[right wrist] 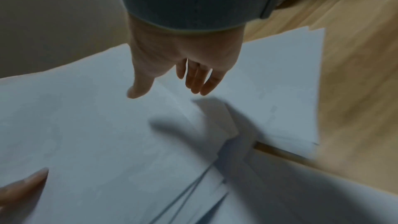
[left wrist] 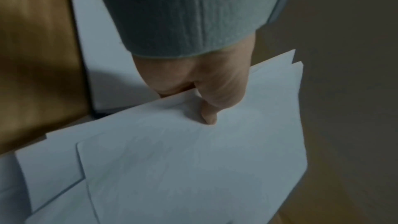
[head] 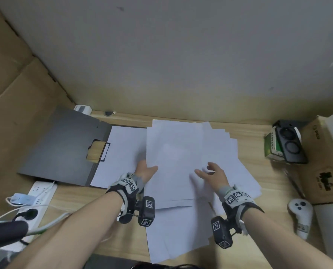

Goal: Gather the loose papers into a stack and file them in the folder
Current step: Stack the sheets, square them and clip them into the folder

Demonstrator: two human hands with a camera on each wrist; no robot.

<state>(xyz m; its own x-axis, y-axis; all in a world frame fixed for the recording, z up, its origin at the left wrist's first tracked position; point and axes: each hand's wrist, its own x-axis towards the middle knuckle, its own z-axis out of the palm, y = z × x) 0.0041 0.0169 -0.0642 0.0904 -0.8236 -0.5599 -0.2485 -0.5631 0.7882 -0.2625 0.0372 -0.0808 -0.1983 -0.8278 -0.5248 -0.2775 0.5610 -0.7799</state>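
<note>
Several white papers [head: 181, 162] lie fanned and overlapping on the wooden desk [head: 274, 183], with more sheets [head: 173, 235] nearer me. My left hand [head: 145, 169] pinches the left edge of the top sheets [left wrist: 193, 159], thumb [left wrist: 210, 115] on top and fingers hidden underneath. My right hand [head: 210, 172] hovers open over the papers [right wrist: 107, 125], fingers [right wrist: 200, 81] spread and straight. The dark grey folder [head: 64, 144] lies open at the left, with a metal clip [head: 103, 152] and one white sheet [head: 121, 152] on its right half.
A power strip [head: 33, 202] with cables sits at the near left. A phone [head: 292, 142] on a green box, a cardboard box [head: 325, 162], a pen [head: 293, 183] and a white controller [head: 301, 216] stand at the right. A wall rises behind the desk.
</note>
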